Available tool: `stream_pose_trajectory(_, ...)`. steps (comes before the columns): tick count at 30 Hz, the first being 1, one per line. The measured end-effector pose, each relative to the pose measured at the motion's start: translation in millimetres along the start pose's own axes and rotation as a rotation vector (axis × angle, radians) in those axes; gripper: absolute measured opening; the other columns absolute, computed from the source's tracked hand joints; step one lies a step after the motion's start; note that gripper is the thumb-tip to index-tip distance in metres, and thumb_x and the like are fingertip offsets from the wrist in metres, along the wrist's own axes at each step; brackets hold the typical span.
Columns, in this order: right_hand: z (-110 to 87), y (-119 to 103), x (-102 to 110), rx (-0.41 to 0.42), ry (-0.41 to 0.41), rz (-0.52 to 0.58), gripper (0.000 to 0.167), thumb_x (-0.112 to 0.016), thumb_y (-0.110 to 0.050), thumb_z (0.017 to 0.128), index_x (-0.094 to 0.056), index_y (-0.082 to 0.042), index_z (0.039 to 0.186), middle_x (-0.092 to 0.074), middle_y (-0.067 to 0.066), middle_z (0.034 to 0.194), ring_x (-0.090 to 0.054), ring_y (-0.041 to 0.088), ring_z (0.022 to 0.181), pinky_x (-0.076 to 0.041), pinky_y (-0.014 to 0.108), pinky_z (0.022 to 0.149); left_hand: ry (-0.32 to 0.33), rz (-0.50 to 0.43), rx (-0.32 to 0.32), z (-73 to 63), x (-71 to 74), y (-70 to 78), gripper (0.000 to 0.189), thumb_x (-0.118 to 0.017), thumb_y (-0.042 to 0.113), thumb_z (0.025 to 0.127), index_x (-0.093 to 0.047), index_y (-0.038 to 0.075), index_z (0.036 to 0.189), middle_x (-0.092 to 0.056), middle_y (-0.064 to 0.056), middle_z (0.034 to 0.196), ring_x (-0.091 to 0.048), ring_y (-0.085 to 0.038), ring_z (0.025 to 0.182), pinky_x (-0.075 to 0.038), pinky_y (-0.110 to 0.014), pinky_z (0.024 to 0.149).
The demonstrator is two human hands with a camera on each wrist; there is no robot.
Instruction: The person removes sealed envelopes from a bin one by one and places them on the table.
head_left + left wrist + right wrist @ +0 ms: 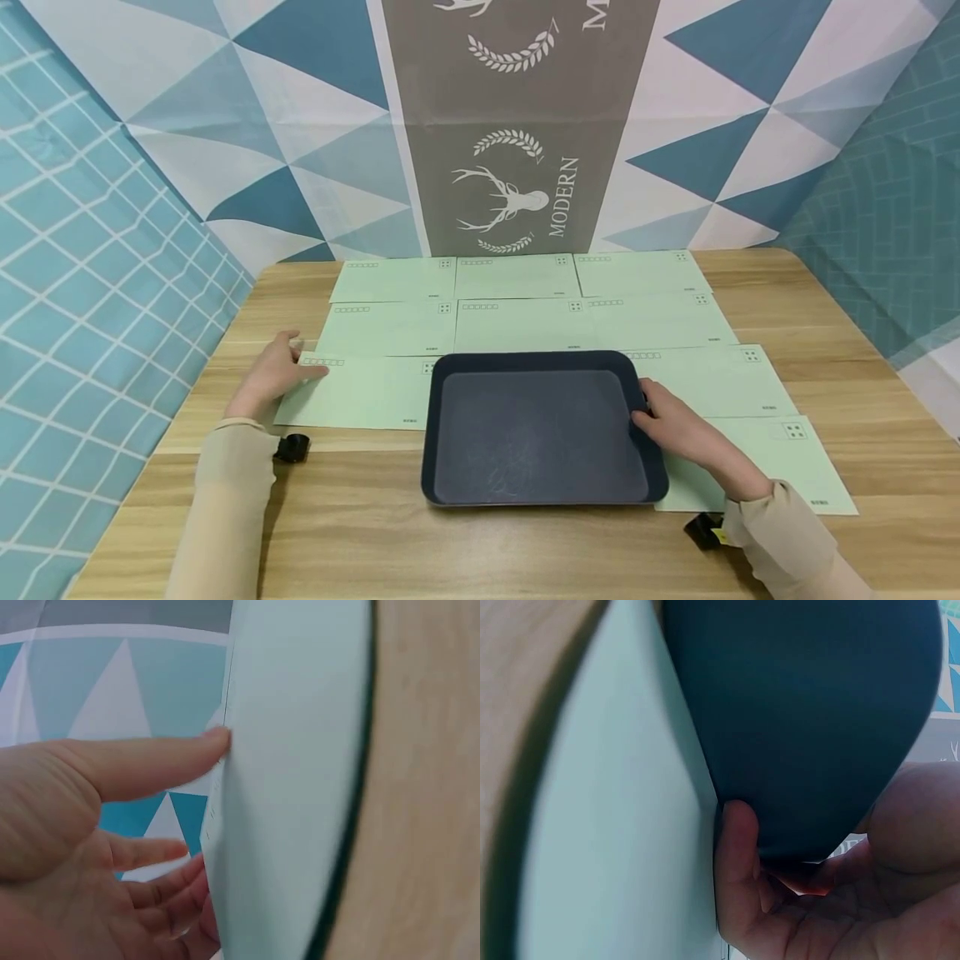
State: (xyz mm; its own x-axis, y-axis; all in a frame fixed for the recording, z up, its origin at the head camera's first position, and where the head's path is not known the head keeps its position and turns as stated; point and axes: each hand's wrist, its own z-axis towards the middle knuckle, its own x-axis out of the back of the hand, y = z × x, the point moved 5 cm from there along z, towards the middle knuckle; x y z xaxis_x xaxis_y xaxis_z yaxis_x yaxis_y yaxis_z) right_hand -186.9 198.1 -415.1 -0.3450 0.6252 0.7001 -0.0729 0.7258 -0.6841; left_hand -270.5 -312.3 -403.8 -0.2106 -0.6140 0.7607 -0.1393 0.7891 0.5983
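Note:
A dark rectangular baking tray [540, 437] sits at the middle of the table, over parts of the pale green envelopes. My right hand [678, 425] grips the tray's right rim; in the right wrist view its curled fingers [739, 825] are at the tray's side, close over an envelope [630, 817]. My left hand [273, 375] rests at the upper left corner of the leftmost front envelope [360, 400], holding nothing. In the left wrist view, the thumb [165, 761] reaches out to the envelope's surface while the other fingers lie loosely bent at its edge.
More envelopes [393, 327] lie in rows behind the tray and to its right. Beneath everything is a wood-grain table [360, 533]. A patterned cloth wall [517, 92] stands at the table's back edge. A black wrist device [292, 448] sits by each sleeve.

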Motion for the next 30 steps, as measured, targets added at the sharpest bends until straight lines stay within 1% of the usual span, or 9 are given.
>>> stream_pose_trajectory(4, 0.3, -0.5, 1.0, 0.003, 0.005, -0.008, 0.045, -0.043, -0.005, 0.091, -0.029, 0.015, 0.129, -0.043, 0.031, 0.121, -0.048, 0.035, 0.105, -0.048, 0.044, 0.081, 0.014, 0.009, 0.007, 1.6, -1.1, 1.2, 0.097, -0.066, 0.023, 0.082, 0.003, -0.012, 0.14, -0.034, -0.042, 0.125, -0.04, -0.049, 0.111, -0.037, -0.056, 0.094)
stream_pose_trajectory(11, -0.1, -0.1, 0.8, 0.001, 0.006, -0.011, 0.046, -0.042, -0.005, 0.091, -0.028, 0.016, 0.129, -0.041, 0.033, 0.123, -0.046, 0.037, 0.108, -0.047, 0.049, 0.084, 0.04, 0.065, 0.023, 1.1, -3.0, 4.0, 0.098, -0.065, 0.025, 0.081, 0.005, -0.013, 0.138, -0.031, -0.039, 0.118, -0.037, -0.044, 0.1, -0.035, -0.059, 0.091)
stream_pose_trajectory(15, 0.1, -0.1, 0.9, 0.006, 0.006, -0.005, 0.045, -0.042, -0.005, 0.091, -0.028, 0.015, 0.13, -0.04, 0.033, 0.124, -0.046, 0.038, 0.109, -0.046, 0.049, 0.085, 0.046, 0.08, 0.037, 1.7, -4.3, 5.1, 0.101, -0.065, 0.026, 0.081, 0.009, -0.014, 0.137, -0.03, -0.039, 0.116, -0.033, -0.047, 0.103, -0.033, -0.061, 0.092)
stream_pose_trajectory(18, 1.6, -0.6, 1.0, 0.007, 0.003, -0.004, 0.045, -0.042, -0.005, 0.091, -0.028, 0.015, 0.13, -0.04, 0.033, 0.125, -0.045, 0.039, 0.111, -0.045, 0.05, 0.086, 0.036, 0.114, 0.041, 2.7, -5.6, 5.3, 0.1, -0.063, 0.028, 0.082, 0.009, -0.014, 0.137, -0.022, -0.044, 0.123, -0.028, -0.053, 0.11, -0.03, -0.063, 0.094)
stream_pose_trajectory(21, 3.3, -1.2, 0.1, 0.011, -0.001, 0.0, 0.045, -0.042, -0.006, 0.092, -0.029, 0.015, 0.129, -0.04, 0.033, 0.125, -0.044, 0.04, 0.112, -0.045, 0.05, 0.086, 0.017, 0.17, 0.05, 2.5, -7.3, 5.8, 0.1, -0.06, 0.035, 0.084, 0.009, -0.013, 0.138, -0.01, -0.048, 0.129, -0.022, -0.06, 0.113, -0.029, -0.066, 0.093)
stream_pose_trajectory(23, 3.9, -1.0, -0.3, 0.015, -0.007, 0.012, 0.046, -0.043, -0.009, 0.093, -0.029, 0.014, 0.13, -0.039, 0.033, 0.127, -0.044, 0.041, 0.114, -0.045, 0.05, 0.087, 0.001, 0.209, 0.058, 1.6, -8.5, 7.8, 0.099, -0.056, 0.04, 0.086, 0.01, -0.012, 0.138, -0.005, -0.048, 0.13, -0.019, -0.063, 0.114, -0.029, -0.067, 0.092)
stream_pose_trajectory(26, 4.0, 1.6, 2.0, -0.011, -0.013, 0.053, 0.05, -0.042, -0.016, 0.096, -0.025, 0.013, 0.133, -0.043, 0.032, 0.123, -0.052, 0.036, 0.102, -0.051, 0.041, 0.075, -0.01, 0.257, 0.053, -1.7, -10.9, 17.2, 0.097, -0.051, 0.044, 0.087, 0.009, -0.014, 0.138, -0.003, -0.048, 0.13, -0.017, -0.064, 0.114, -0.028, -0.068, 0.092)
stream_pose_trajectory(28, 4.1, 3.1, 7.3, -0.032, -0.008, 0.085, 0.054, -0.041, -0.021, 0.097, -0.021, 0.012, 0.136, -0.045, 0.03, 0.119, -0.057, 0.031, 0.091, -0.053, 0.035, 0.067, 0.0, 0.278, 0.022, -3.4, -12.7, 28.7, 0.094, -0.049, 0.044, 0.089, 0.007, -0.015, 0.138, -0.003, -0.047, 0.131, -0.016, -0.064, 0.115, -0.027, -0.068, 0.094)
stream_pose_trajectory(30, 6.4, 3.6, 16.4, -0.04, 0.014, 0.082, 0.058, -0.039, -0.026, 0.098, -0.019, 0.011, 0.137, -0.049, 0.028, 0.112, -0.057, 0.022, 0.078, -0.051, 0.03, 0.057, 0.025, 0.272, -0.036, -4.6, -14.9, 46.1, 0.09, -0.047, 0.042, 0.09, 0.004, -0.015, 0.138, -0.005, -0.045, 0.134, -0.015, -0.062, 0.119, -0.024, -0.067, 0.097)
